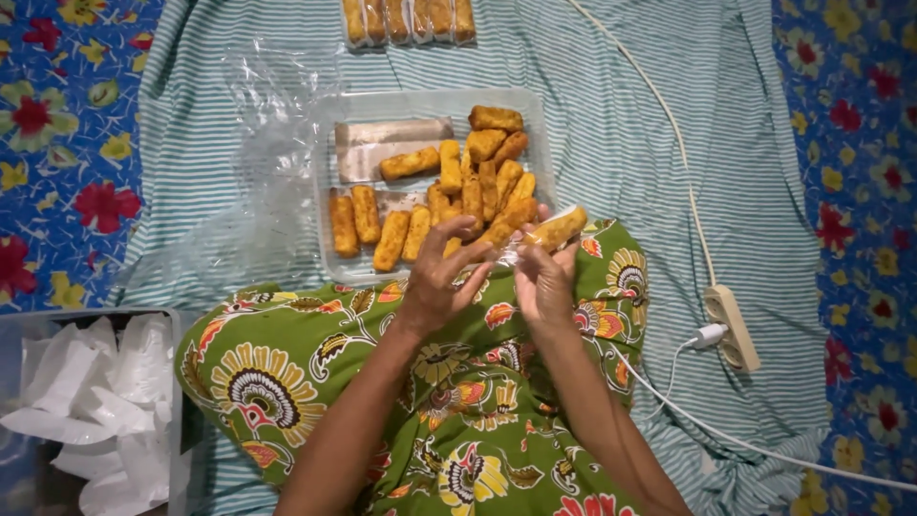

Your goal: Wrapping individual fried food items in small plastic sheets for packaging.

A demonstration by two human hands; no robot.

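Over the green floral-print lap, left hand (pixel 441 277) & right hand (pixel 542 282) both pinch a golden fried breaded stick in thin clear plastic wrap (pixel 552 229). At 12 o'clock of the hands sits a clear rectangular plastic tray (pixel 325 229) w/ more golden fried sticks (pixel 449 186); white power strip (pixel 732 328) at 3 o'clock.

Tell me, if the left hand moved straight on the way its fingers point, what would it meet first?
The left hand points up and right, so it would probably first meet the fried sticks piled in the clear tray; depth is unclear.
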